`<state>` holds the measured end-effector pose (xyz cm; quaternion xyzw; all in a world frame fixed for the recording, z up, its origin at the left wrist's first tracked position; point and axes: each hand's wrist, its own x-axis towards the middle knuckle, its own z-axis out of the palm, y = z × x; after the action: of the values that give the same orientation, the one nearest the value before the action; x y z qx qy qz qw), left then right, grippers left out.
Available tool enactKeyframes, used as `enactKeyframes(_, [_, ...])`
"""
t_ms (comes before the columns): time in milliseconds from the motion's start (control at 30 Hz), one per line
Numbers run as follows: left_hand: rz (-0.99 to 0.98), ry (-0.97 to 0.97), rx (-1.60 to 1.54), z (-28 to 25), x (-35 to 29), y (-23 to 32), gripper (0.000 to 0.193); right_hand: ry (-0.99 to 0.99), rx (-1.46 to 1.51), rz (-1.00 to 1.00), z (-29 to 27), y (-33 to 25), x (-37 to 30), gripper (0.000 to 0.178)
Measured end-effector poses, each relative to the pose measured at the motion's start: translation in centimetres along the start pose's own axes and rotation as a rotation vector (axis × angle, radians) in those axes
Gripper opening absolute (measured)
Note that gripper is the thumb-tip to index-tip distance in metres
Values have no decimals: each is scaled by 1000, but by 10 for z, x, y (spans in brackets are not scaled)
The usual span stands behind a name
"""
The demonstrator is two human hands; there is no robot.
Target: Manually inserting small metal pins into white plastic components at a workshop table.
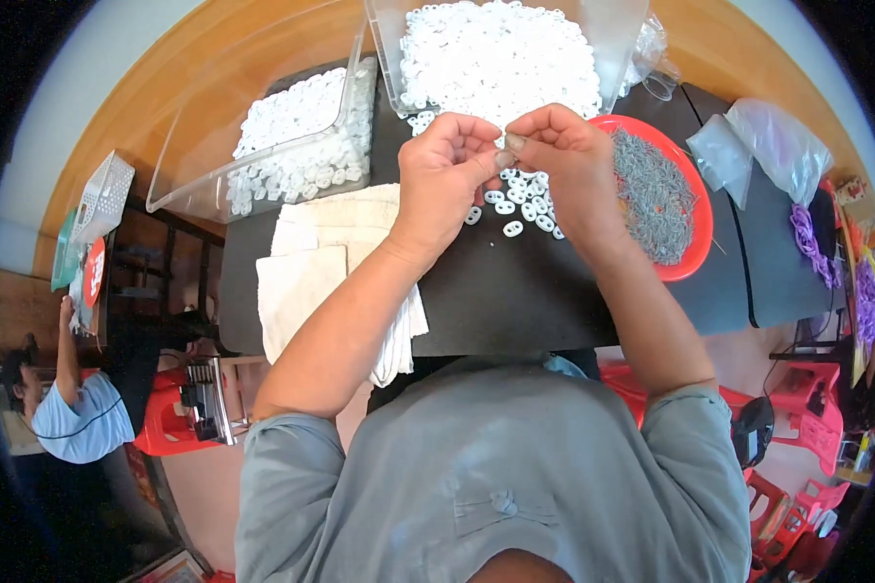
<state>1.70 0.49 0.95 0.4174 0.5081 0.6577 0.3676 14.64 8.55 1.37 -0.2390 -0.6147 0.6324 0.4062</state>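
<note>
Above the dark table, my left hand (450, 180) and my right hand (566, 160) meet with their fingertips close together. Thumb and forefinger of each hand are pinched; whatever sits between them is too small to make out. Beneath them several loose white oval plastic pieces with two holes (512, 228) lie on the table. Right of my right hand stands a red round tray (701, 238) heaped with thin grey metal pins (656, 204). Beyond my hands is a clear plastic bin (387, 58) full of white plastic pieces (501, 58).
A second clear bin (190, 185) with white pieces stands at the left. Folded cream cloths (306, 282) lie by my left forearm. Clear plastic bags (777, 136) and purple cord (811, 248) are at the right. Another person in a light blue shirt (83, 418) sits at the far left.
</note>
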Motion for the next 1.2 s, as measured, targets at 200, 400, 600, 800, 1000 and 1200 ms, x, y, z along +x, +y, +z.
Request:
enactKeyframes(200, [23, 9, 42, 4, -1, 1, 22, -5, -65, -57, 2, 5, 2, 9])
enactKeyframes(400, [-14, 27, 43, 1, 0, 4, 22, 14, -51, -47, 4, 3, 0, 8])
enactKeyframes(600, [-97, 41, -29, 3, 0, -2, 11, 51, -268, -126, 7, 10, 1, 9])
enactKeyframes(800, [-134, 33, 19, 0, 1, -1, 5, 68, -307, -187, 5, 10, 2, 9])
enactKeyframes(1000, [-176, -37, 57, 1, 2, 2, 9, 64, -316, -234, 2, 13, 6, 7])
enactKeyframes(1200, [-190, -96, -42, -5, 7, -1, 13, 43, -174, -136, 3, 0, 3, 9])
